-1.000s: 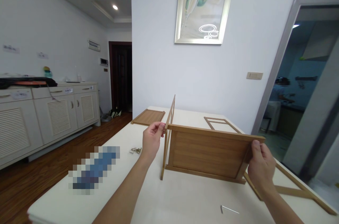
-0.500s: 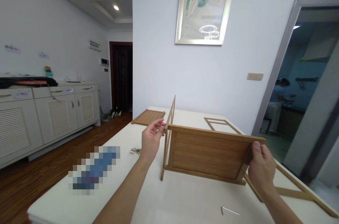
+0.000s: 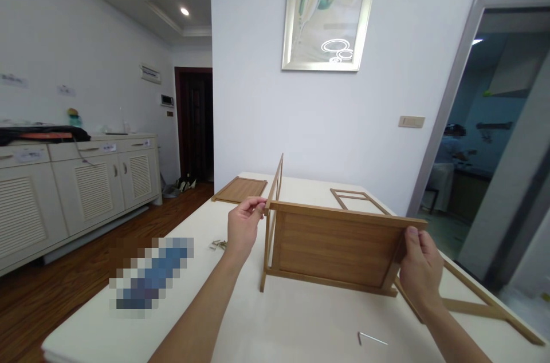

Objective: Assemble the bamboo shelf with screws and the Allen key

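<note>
A brown wooden panel [image 3: 333, 251] stands on its long edge on the white table, with its left end against an upright wooden side frame [image 3: 275, 185]. My right hand [image 3: 421, 268] grips the panel's upper right corner, thumb on the near face. At the upper joint of panel and frame, my left hand [image 3: 243, 228] is closed in a pinch against the frame's outer side. Whatever lies between those fingertips is too small to make out. Several small brass-coloured screws [image 3: 220, 244] lie left of that hand. An Allen key [image 3: 373, 339] rests on the table in front of the panel.
Another wooden panel [image 3: 239, 189] lies flat at the table's far left. A flat wooden frame [image 3: 468, 307] extends along the right side, partly behind the panel and my right hand. A blurred-out blue item [image 3: 154, 274] is at the left. Through the doorway is a person [image 3: 449, 151].
The whole view has shifted slightly. Both hands keep their places on the panel and frame, and nothing else has visibly moved.
</note>
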The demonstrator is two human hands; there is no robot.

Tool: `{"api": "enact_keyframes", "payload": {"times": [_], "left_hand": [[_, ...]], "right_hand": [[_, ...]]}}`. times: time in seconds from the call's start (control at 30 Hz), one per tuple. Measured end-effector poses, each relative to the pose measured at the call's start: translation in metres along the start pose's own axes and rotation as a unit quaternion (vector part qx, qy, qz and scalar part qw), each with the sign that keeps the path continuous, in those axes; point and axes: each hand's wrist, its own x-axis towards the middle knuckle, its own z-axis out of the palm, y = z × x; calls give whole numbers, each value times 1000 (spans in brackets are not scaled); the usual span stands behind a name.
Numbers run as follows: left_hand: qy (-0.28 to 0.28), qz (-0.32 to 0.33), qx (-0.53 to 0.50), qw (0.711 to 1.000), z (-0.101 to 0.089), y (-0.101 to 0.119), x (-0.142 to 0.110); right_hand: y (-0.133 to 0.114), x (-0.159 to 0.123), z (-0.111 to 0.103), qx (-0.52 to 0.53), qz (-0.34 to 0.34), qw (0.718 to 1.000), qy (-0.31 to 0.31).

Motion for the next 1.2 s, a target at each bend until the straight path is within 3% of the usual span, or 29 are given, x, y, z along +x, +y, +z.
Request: {"api": "enact_keyframes", "payload": {"times": [0.13, 0.37, 0.87, 1.2], "left_hand": [[-6, 2, -27, 1000, 0, -1, -1], [-13, -49, -40, 998, 1, 0, -2], [-12, -9, -25, 1000, 0, 2, 0], [-24, -35, -45, 998, 1, -3, -1]], "right_hand": [[-1, 0, 0, -2, 6, 1000, -1], [0, 0, 0, 0, 2, 1000, -6], [1, 0, 0, -14, -3, 1000, 4], [6, 2, 0, -13, -8, 1000, -4]]}}
